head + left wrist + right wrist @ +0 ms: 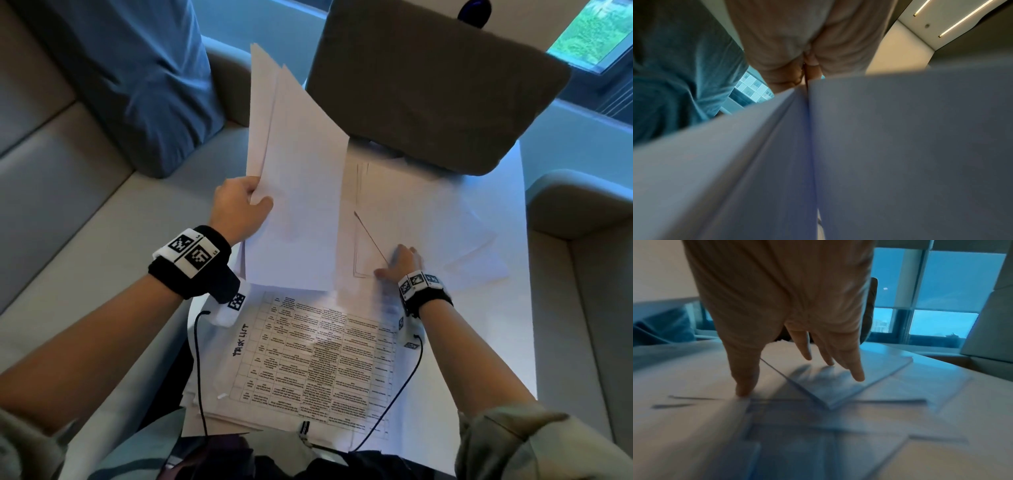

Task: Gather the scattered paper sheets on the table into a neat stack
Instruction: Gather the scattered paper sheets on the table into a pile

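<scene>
A bunch of white sheets (294, 164) is held up off the bench (513, 308) by the left hand (239, 209). The thumb is laid over the front of the bunch and the other fingers are curled behind it, so the bunch is pinched at its edge near 9 o'clock. The bunch is tilted and fanned out a little at its top, toward 12 o'clock. In the left wrist view the sheets (879, 146) fill most of the picture and only a bit of the left hand (807, 65) can be seen.

The right hand (400, 262) is stretched out flat, with straight fingers spread on the loose sheets (428, 222) that lie on the bench toward 3 o'clock. Nothing is gripped by it. In the right wrist view the fingers (856, 369) are seen touching a sheet, and the loose sheets (838, 386) are blurred, so they cannot be counted.

A printed list (308, 359) lies on a pile of paper at 6 o'clock, close to the person. Its small words cannot be read. A brown cushion (428, 85) stands at 12 o'clock, and the far edge of the bench is hidden behind it. A blue cushion (137, 68) is seen at 10 o'clock.
</scene>
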`<action>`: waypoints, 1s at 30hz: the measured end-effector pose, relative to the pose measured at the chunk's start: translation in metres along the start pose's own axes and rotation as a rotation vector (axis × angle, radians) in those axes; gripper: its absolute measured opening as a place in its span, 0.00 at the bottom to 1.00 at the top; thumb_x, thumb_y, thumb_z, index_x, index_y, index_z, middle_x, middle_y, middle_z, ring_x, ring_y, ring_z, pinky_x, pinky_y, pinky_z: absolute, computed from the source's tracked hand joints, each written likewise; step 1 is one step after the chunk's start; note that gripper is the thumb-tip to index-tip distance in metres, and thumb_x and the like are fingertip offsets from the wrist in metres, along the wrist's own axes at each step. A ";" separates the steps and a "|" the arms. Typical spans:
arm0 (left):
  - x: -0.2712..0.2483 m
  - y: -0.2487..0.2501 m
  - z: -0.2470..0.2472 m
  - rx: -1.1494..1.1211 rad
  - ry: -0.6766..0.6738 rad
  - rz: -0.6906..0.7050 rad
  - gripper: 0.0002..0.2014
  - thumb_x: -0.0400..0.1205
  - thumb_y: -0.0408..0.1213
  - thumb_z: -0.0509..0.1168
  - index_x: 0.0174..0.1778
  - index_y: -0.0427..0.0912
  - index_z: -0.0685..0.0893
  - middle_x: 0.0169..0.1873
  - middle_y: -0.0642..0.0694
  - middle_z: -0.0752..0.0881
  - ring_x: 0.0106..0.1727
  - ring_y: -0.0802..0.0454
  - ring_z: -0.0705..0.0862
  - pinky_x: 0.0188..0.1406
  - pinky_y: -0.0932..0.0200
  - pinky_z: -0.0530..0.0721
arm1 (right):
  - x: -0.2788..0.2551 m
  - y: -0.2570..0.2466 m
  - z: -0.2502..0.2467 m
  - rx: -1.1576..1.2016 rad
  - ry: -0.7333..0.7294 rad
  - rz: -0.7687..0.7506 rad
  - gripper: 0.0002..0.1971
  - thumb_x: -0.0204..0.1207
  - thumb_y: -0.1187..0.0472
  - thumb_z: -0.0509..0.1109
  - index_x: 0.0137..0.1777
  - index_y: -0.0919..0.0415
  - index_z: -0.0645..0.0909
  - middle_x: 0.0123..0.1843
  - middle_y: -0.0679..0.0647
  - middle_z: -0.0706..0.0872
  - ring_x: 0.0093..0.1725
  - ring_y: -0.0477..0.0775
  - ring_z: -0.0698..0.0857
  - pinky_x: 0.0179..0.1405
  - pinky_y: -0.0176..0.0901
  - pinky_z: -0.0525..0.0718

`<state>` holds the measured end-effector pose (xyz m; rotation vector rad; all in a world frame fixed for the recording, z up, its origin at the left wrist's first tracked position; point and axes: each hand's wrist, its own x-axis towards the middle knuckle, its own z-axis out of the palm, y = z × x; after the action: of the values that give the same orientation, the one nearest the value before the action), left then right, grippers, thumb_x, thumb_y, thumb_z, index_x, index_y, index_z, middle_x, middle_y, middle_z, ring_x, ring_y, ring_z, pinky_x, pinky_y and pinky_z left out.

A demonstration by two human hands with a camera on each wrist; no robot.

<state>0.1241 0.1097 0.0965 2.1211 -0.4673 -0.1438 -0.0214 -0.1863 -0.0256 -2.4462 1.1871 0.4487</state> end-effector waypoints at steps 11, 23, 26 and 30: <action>0.000 -0.009 0.000 -0.022 0.017 -0.040 0.09 0.77 0.30 0.66 0.50 0.40 0.89 0.41 0.51 0.87 0.46 0.52 0.85 0.52 0.66 0.77 | 0.004 0.004 0.000 0.052 -0.017 0.059 0.40 0.52 0.58 0.84 0.65 0.60 0.70 0.63 0.58 0.70 0.60 0.65 0.77 0.61 0.64 0.81; -0.001 -0.017 -0.003 -0.137 -0.018 -0.091 0.17 0.69 0.41 0.63 0.50 0.42 0.89 0.44 0.49 0.90 0.50 0.46 0.88 0.60 0.49 0.84 | 0.000 0.000 -0.013 -0.132 0.074 -0.019 0.16 0.78 0.65 0.66 0.64 0.65 0.75 0.64 0.65 0.75 0.59 0.69 0.80 0.58 0.56 0.80; -0.002 -0.017 -0.003 -0.133 -0.029 -0.098 0.14 0.72 0.38 0.64 0.50 0.42 0.89 0.44 0.49 0.89 0.50 0.44 0.88 0.59 0.48 0.84 | -0.001 0.002 -0.021 -0.131 0.113 -0.037 0.13 0.79 0.68 0.61 0.62 0.64 0.79 0.60 0.65 0.80 0.56 0.67 0.83 0.54 0.53 0.82; -0.006 -0.018 0.002 -0.123 -0.030 -0.100 0.10 0.77 0.31 0.64 0.52 0.41 0.87 0.45 0.47 0.89 0.50 0.43 0.87 0.58 0.49 0.84 | -0.011 -0.003 -0.046 -0.008 0.268 -0.063 0.13 0.76 0.72 0.58 0.47 0.62 0.84 0.44 0.66 0.84 0.47 0.67 0.84 0.42 0.47 0.77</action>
<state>0.1234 0.1194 0.0804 2.0240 -0.3605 -0.2559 -0.0205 -0.1988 0.0197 -2.6030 1.2068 0.1086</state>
